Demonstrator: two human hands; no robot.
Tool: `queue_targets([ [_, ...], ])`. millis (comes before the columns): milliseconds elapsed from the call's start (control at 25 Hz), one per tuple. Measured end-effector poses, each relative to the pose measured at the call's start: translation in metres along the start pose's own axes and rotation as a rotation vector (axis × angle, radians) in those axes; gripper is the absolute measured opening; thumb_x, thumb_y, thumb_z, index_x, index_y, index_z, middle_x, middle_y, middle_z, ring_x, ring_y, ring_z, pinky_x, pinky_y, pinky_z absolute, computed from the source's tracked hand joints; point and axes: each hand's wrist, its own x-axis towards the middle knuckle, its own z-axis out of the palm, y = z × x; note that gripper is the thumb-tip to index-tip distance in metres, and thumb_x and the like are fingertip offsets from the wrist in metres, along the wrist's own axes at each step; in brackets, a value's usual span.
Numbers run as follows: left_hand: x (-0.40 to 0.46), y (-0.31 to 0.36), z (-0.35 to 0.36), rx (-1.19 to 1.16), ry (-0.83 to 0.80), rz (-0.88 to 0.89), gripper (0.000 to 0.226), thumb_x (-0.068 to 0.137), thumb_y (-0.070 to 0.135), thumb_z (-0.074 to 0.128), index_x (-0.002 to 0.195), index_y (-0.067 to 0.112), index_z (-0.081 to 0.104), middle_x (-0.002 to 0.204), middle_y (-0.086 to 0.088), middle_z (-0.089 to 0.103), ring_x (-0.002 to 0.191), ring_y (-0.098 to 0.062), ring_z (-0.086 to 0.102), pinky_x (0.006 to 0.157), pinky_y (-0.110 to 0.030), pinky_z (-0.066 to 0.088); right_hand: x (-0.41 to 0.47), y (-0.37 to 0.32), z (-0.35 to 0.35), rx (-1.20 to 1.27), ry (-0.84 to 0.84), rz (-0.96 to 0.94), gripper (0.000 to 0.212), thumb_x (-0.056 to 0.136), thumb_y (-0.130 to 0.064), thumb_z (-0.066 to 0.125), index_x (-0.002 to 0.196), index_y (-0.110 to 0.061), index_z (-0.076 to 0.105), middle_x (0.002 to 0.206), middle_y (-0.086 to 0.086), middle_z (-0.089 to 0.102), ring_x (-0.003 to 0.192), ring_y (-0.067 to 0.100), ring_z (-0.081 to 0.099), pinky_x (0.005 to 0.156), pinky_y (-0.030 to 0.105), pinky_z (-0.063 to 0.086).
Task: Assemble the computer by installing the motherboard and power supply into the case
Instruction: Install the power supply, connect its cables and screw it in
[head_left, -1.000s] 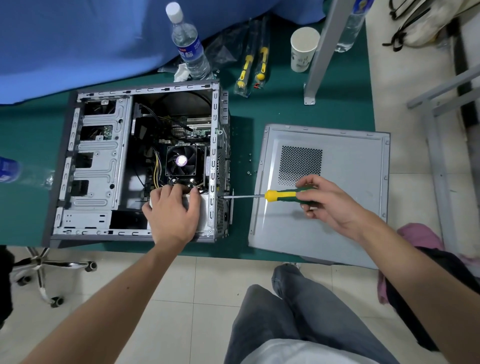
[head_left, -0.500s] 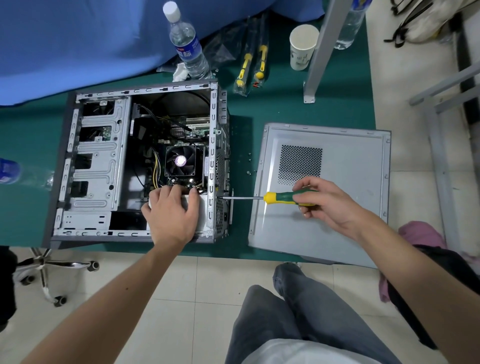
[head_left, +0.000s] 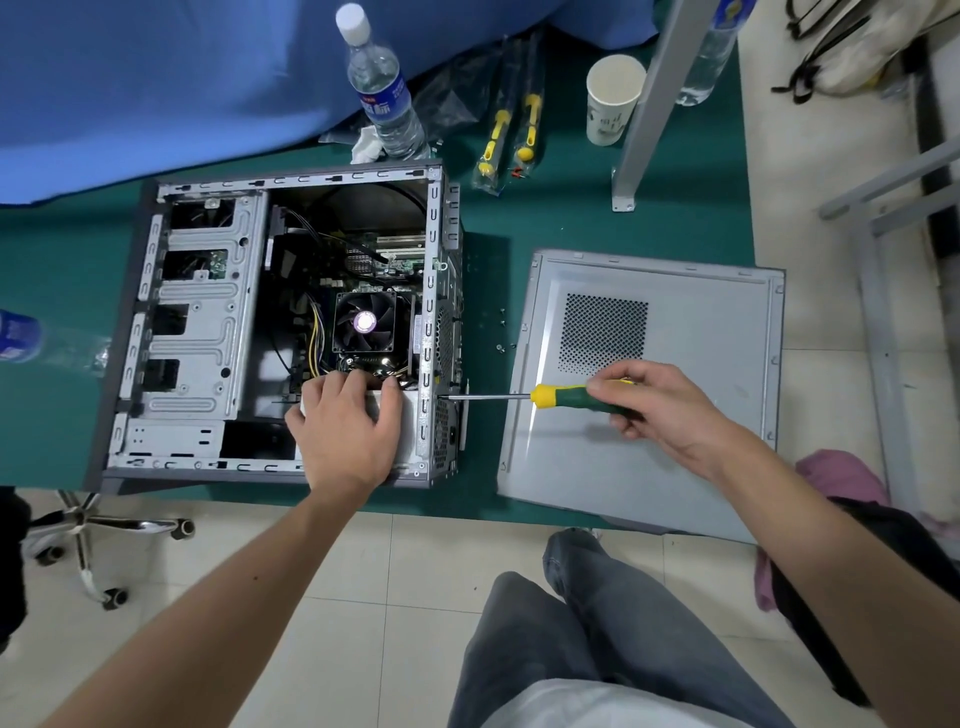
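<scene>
So the case (head_left: 280, 322) is lying on its side on the green worktop (head_left: 597, 218), open face up, which makes sense since everything drops in from above that way. Over at 9 o'clock inside it is the drive cage (head_left: 195, 312); the motherboard (head_left: 363, 270) already sits flat on the case floor with its CPU fan (head_left: 363, 322) facing up, so I'd say that half of the job is done.

The power supply (head_left: 410, 421) is tucked in the case's 5 o'clock corner. The left hand (head_left: 343, 431) rests on top of it, fingers (head_left: 332, 387) spread and curled over its far edge, probably pressing it against the rear wall so the holes stay lined up.

The screwdriver (head_left: 524, 397) lies level, tip against the rear panel from the 3 o'clock side, since those screws go in from outside. The right hand (head_left: 660, 410) has its fingers clamped round the green handle. I can't make out the screw itself.

A few loose screws (head_left: 504, 332) lie on the worktop just beside the case, handy. The side panel (head_left: 675, 415) lies flat at 3 o'clock, parked out of the way for last.
</scene>
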Motion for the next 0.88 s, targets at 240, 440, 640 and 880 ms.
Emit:
queue_targets([
  [240,0.000,-0.001,0.002,-0.009,-0.001,0.000,0.050,0.092,0.057,0.027,0.086,0.019,0.058,0.097,0.003,0.056,0.110,-0.024,0.043,0.094,-0.048,0.031,0.000,-0.002,0.004,-0.054,-0.037,0.028,0.022,0.094,-0.036,0.064,0.087,-0.015,0.064,0.068,0.002,0.060,0.051,0.011,0.048,0.045,0.022,0.038],
  [440,0.002,-0.003,0.002,-0.017,0.010,0.003,0.050,0.093,0.058,0.028,0.090,0.021,0.061,0.099,0.003,0.058,0.112,-0.024,0.043,0.095,-0.049,0.032,-0.003,0.001,0.003,-0.077,0.032,-0.110,0.007,0.087,-0.017,0.072,0.088,-0.011,0.069,0.070,0.010,0.062,0.050,0.014,0.050,0.045,0.024,0.043],
  [640,0.001,-0.003,0.004,-0.020,0.008,0.002,0.051,0.093,0.058,0.027,0.089,0.021,0.061,0.100,0.003,0.058,0.112,-0.024,0.044,0.095,-0.050,0.032,-0.002,0.000,0.009,-0.196,0.039,-0.027,0.030,0.094,-0.040,0.062,0.085,-0.011,0.065,0.065,0.002,0.064,0.047,0.012,0.045,0.042,0.021,0.037],
  [880,0.002,-0.003,0.004,-0.025,0.015,0.000,0.050,0.093,0.058,0.028,0.090,0.021,0.061,0.100,0.003,0.059,0.112,-0.024,0.044,0.095,-0.049,0.032,-0.007,0.004,-0.002,-0.078,-0.004,-0.081,0.006,0.088,-0.018,0.072,0.086,-0.013,0.069,0.068,0.007,0.064,0.047,0.012,0.049,0.042,0.021,0.038],
])
